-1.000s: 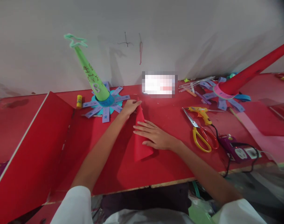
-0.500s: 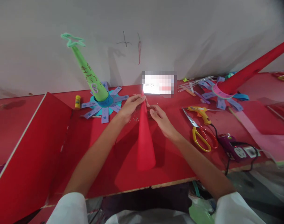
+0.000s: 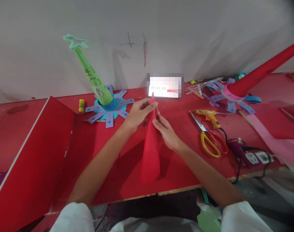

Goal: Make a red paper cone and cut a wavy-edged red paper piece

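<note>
A red paper cone (image 3: 151,151) lies in the middle, its narrow tip pointing away from me and its wide end near the table's front edge. My left hand (image 3: 140,112) is closed round the cone just below the tip, thumb on top. My right hand (image 3: 166,130) grips the cone's right side a little nearer to me, with its thumb on the paper and the other fingers partly hidden behind it. To the right lie scissors (image 3: 206,137) with one yellow and one red handle, beside a yellow glue gun (image 3: 208,116).
At the left stand a green cone hat (image 3: 93,77), a glue stick (image 3: 81,105) and an upright red board (image 3: 38,154). A lit screen showing a timer (image 3: 165,87) is at the back. On the right are a purple box with a cord (image 3: 243,153), a red cone hat (image 3: 258,75) and pink sheets (image 3: 265,140).
My right hand has moved onto the cone's side and now grips it. The cone's tip has shifted slightly right, with my left hand still on it.
</note>
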`<state>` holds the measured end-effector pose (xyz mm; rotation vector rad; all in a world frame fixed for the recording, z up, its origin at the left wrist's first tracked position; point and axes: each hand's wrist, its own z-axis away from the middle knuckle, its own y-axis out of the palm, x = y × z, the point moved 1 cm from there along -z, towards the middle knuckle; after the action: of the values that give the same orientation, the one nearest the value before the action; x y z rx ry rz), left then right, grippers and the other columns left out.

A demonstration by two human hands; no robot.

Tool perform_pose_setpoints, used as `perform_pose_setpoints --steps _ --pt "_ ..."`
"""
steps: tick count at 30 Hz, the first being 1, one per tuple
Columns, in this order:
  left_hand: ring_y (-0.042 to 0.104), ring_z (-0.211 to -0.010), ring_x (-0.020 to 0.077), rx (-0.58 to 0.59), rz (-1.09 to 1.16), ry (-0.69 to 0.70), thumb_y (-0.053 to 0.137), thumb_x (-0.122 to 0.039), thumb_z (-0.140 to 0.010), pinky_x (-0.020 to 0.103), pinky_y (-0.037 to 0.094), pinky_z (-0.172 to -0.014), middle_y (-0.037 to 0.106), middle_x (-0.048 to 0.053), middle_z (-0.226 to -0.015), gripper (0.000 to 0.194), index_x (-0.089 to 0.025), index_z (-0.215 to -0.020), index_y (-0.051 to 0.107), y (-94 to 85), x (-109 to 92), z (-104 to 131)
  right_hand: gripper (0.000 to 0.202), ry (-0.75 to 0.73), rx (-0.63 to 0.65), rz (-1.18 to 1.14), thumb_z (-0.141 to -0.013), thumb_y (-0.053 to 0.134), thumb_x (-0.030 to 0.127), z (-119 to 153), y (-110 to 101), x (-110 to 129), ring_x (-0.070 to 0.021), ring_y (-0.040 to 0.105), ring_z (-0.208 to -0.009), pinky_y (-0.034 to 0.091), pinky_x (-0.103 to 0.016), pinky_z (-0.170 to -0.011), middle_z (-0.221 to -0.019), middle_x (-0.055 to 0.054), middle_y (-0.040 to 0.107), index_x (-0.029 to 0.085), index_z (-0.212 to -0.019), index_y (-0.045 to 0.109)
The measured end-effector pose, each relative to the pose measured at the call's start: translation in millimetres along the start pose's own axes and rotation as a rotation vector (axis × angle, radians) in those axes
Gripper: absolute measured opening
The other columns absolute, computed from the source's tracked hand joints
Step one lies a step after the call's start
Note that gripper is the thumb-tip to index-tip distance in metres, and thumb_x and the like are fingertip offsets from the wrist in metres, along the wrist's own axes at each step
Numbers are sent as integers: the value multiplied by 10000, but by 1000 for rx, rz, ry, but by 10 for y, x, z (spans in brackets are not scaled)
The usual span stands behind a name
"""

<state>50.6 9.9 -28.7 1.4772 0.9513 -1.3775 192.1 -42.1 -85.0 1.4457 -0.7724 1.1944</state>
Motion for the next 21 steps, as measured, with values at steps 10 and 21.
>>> perform_pose_setpoints --steps 10,21 --pt "674 -545 111 -74 14 -28 774 -345 -959 191 462 -429 742 46 -778 267 -154 -802 672 -82 87 -14 482 -26 19 56 -930 767 673 0 -8 44 -317 765 -1135 634 -498 -1008 -1165 -63 812 294 -1227 764" --pt "692 -679 135 -8 258 -98 878 -455 -858 226 543 -601 745 36 -795 334 -166 -876 711 -236 169 -29 348 -200 20 526 -1041 607 604 52 -320 230 -278 755 -1018 594 -442 -951 -1121 -73 786 273 -1077 709"
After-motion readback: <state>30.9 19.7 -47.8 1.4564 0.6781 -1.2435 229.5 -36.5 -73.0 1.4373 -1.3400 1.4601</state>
